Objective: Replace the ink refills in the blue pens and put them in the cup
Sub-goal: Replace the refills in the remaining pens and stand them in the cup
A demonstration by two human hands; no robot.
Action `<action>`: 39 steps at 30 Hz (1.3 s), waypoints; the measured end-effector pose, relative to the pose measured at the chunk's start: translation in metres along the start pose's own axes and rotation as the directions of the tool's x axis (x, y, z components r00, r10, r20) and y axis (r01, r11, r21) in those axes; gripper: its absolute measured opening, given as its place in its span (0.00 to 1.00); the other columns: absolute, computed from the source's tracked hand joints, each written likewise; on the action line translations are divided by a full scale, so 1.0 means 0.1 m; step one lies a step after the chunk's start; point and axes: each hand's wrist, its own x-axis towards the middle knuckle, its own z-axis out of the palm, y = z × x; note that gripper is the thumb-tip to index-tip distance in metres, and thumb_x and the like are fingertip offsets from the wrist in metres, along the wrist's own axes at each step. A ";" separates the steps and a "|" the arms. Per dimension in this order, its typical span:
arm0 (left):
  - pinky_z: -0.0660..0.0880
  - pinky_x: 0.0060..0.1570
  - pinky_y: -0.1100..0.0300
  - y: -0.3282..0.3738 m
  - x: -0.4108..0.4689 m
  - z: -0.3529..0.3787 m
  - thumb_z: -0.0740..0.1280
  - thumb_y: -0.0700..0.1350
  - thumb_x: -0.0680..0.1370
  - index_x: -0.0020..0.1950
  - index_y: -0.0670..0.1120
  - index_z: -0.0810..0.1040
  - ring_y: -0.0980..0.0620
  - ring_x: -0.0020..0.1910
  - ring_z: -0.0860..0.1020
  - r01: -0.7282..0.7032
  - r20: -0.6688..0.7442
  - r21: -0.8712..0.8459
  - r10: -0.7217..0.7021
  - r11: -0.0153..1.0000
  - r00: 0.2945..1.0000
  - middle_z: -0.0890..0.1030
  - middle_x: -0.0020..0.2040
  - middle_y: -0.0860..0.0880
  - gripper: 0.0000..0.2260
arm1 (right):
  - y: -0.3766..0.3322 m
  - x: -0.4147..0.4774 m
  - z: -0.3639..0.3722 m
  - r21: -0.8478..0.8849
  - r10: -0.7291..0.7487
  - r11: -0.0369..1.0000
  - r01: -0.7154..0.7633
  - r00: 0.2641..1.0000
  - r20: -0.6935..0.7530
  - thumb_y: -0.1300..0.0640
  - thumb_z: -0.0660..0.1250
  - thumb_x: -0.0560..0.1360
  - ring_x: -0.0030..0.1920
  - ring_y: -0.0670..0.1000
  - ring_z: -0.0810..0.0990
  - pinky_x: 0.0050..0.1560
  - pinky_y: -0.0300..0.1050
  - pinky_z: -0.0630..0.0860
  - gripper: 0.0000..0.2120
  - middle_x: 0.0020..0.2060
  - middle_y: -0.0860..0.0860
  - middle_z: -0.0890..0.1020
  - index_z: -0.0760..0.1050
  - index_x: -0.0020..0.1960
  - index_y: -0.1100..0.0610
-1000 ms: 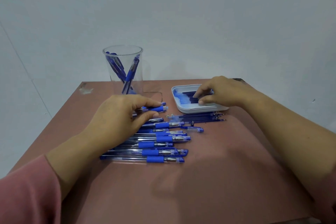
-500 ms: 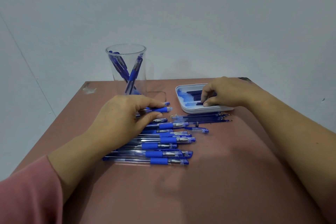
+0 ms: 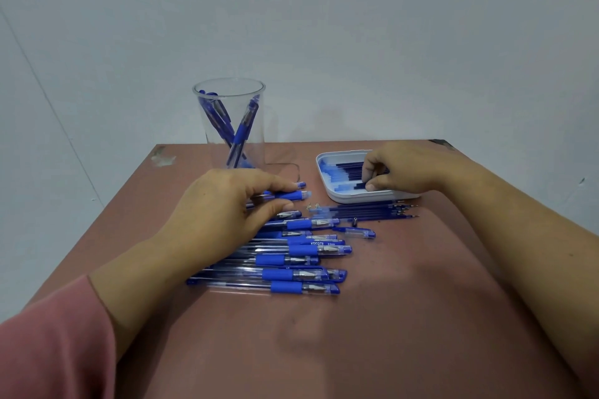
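Note:
Several blue pens lie in a row on the brown table. My left hand rests over the row's far end, thumb and fingers pinching one blue pen. A clear cup behind it holds a few blue pens. My right hand reaches into a white tray of ink refills, and its thumb and fingers pinch one refill. More refills lie on the table in front of the tray. A loose pen cap lies beside them.
A small dark pen part and tiny metal bits lie between the pens and the refills. A clear flat lid lies beside the cup. The table's back edge meets a grey wall.
My right hand's fingers have shifted slightly toward me within the tray and closed on a refill. My left hand has stayed on the pen.

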 end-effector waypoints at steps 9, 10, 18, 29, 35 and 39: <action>0.80 0.42 0.58 0.01 0.01 -0.01 0.60 0.64 0.71 0.57 0.60 0.81 0.60 0.42 0.80 0.012 0.015 0.013 -0.012 1.000 1.000 0.84 0.47 0.59 0.20 | -0.05 -0.05 0.00 0.081 -0.062 0.994 0.067 0.997 -0.055 0.54 0.68 0.77 0.41 0.36 0.74 0.36 0.20 0.64 0.07 0.45 0.41 0.79 0.79 0.55 0.48; 0.80 0.42 0.58 0.01 0.00 -0.01 0.60 0.64 0.71 0.57 0.60 0.81 0.60 0.42 0.80 0.013 0.016 0.015 -0.014 1.000 1.000 0.84 0.47 0.59 0.20 | -0.07 -0.06 0.00 0.098 -0.072 0.992 0.079 0.994 -0.079 0.54 0.67 0.77 0.41 0.37 0.75 0.36 0.20 0.65 0.07 0.45 0.42 0.79 0.80 0.55 0.48; 0.76 0.43 0.65 0.00 -0.01 -0.03 0.65 0.61 0.71 0.57 0.59 0.82 0.61 0.43 0.79 0.059 -0.005 0.019 -0.059 0.998 0.998 0.84 0.47 0.60 0.17 | -0.28 -0.40 -0.14 0.109 -0.194 0.967 0.232 0.939 -0.283 0.51 0.65 0.78 0.43 0.46 0.76 0.46 0.41 0.73 0.08 0.39 0.43 0.78 0.79 0.55 0.45; 0.73 0.42 0.71 0.00 -0.01 0.01 0.65 0.62 0.71 0.56 0.60 0.82 0.66 0.44 0.78 0.062 -0.028 -0.034 -0.063 0.997 0.998 0.81 0.44 0.66 0.16 | -0.32 -0.57 0.24 0.171 -0.301 0.879 0.444 0.797 -0.524 0.52 0.66 0.75 0.44 0.40 0.77 0.46 0.29 0.69 0.09 0.39 0.38 0.78 0.81 0.53 0.48; 0.71 0.43 0.76 0.00 -0.01 0.06 0.68 0.58 0.71 0.54 0.61 0.81 0.68 0.44 0.78 0.098 -0.035 -0.123 -0.103 0.988 0.994 0.79 0.42 0.70 0.12 | -0.33 -0.53 0.40 0.169 -0.306 0.867 0.469 0.769 -0.562 0.54 0.66 0.75 0.42 0.41 0.77 0.44 0.30 0.69 0.08 0.39 0.39 0.77 0.80 0.52 0.48; 0.70 0.41 0.75 -0.02 -0.01 0.05 0.68 0.58 0.71 0.54 0.60 0.82 0.66 0.43 0.78 0.110 -0.045 -0.156 -0.119 0.982 0.992 0.81 0.44 0.67 0.14 | -0.35 -0.52 0.40 0.188 -0.303 0.860 0.474 0.772 -0.558 0.53 0.65 0.75 0.43 0.42 0.77 0.44 0.30 0.70 0.08 0.39 0.39 0.77 0.79 0.52 0.44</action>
